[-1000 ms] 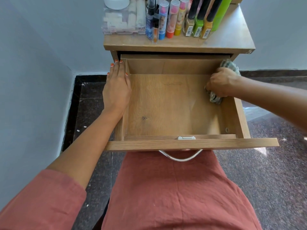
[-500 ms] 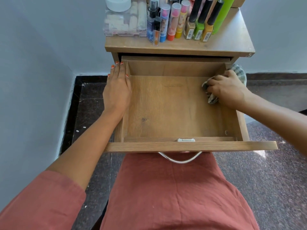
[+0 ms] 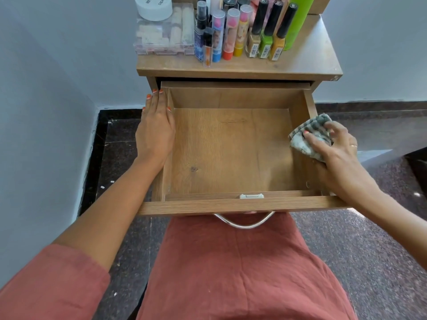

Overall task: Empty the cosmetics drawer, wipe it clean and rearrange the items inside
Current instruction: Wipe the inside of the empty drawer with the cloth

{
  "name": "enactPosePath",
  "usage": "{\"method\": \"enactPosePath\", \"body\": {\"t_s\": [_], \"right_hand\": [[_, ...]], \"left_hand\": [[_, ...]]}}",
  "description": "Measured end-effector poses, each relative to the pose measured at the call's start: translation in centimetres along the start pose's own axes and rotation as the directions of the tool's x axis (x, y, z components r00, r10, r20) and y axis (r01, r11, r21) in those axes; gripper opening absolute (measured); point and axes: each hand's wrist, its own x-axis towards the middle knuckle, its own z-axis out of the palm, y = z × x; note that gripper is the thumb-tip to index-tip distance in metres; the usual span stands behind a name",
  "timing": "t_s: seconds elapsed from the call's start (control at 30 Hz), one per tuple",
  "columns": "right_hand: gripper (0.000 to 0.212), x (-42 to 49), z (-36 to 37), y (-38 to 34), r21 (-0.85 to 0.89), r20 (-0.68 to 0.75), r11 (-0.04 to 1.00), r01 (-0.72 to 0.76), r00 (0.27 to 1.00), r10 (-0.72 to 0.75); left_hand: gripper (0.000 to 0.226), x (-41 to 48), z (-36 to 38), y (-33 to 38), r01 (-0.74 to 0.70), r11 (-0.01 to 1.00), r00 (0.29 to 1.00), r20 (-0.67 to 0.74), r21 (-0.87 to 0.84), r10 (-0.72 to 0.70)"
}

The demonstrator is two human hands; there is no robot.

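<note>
The wooden drawer (image 3: pixel 231 148) is pulled out over my lap and holds nothing. My left hand (image 3: pixel 156 130) lies flat on its left wall, fingers straight toward the cabinet. My right hand (image 3: pixel 335 153) grips a grey-and-white checked cloth (image 3: pixel 309 137) and presses it over the top of the drawer's right wall, thumb on the inner side. The cosmetics stand on the cabinet top (image 3: pixel 307 61): a clear compartment box (image 3: pixel 164 35) with a white jar (image 3: pixel 153 5) on it, small spray bottles and tubes (image 3: pixel 221 33), nail polish bottles (image 3: pixel 265 31) and a green can (image 3: pixel 297 21).
A metal handle (image 3: pixel 245 221) hangs from the drawer front above my red-clad lap. Pale walls close in at left and behind the cabinet. Dark speckled stone floor (image 3: pixel 360 250) spreads to the right and left of the drawer.
My right hand with the cloth has moved from the drawer's back right corner outward and toward me, onto the top of the right wall. My left hand has stayed put.
</note>
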Motion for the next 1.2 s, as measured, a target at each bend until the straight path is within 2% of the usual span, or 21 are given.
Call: {"method": "enactPosePath", "body": {"t_s": [0.17,0.27,0.43,0.57,0.73,0.93,1.07,1.2], "right_hand": [[0.055,3.9,0.7,0.4,-0.077,0.01,0.997,0.026,1.0,-0.025],[0.053,7.4,0.3,0.1,-0.113,-0.038,0.991,0.073,0.996,-0.078],[0.051,10.1,-0.2,-0.4,-0.113,0.014,0.994,0.011,1.0,-0.009],[0.065,8.9,-0.4,0.0,-0.107,0.063,0.994,0.029,0.998,-0.022],[0.068,5.7,0.1,0.4,-0.097,0.123,0.995,0.031,0.992,-0.019],[0.075,1.2,1.3,0.5,-0.118,0.23,0.988,-0.101,0.965,0.126],[0.069,-0.7,1.1,0.5,-0.145,0.328,0.975,-0.169,0.922,0.208],[0.069,-0.8,0.7,-0.3,-0.125,0.314,0.974,-0.19,0.923,0.221]], "left_hand": [[0.045,0.1,0.1,-0.1,-0.012,1.0,1.0,0.002,-0.005,0.012],[0.045,0.1,0.1,-0.1,-0.016,1.0,1.0,0.002,-0.001,0.016],[0.045,0.1,0.2,-0.1,-0.011,1.0,1.0,-0.002,-0.001,0.011],[0.045,0.1,0.2,-0.1,-0.008,1.0,1.0,-0.003,0.0,0.008],[0.045,0.0,0.1,0.0,-0.009,1.0,1.0,-0.01,-0.004,0.009],[0.045,0.1,0.3,-0.2,-0.011,1.0,1.0,-0.012,-0.005,0.011],[0.045,0.0,0.2,-0.1,-0.014,1.0,1.0,-0.01,-0.007,0.014],[0.045,-0.1,0.2,-0.1,-0.017,1.0,1.0,-0.006,-0.006,0.017]]}}
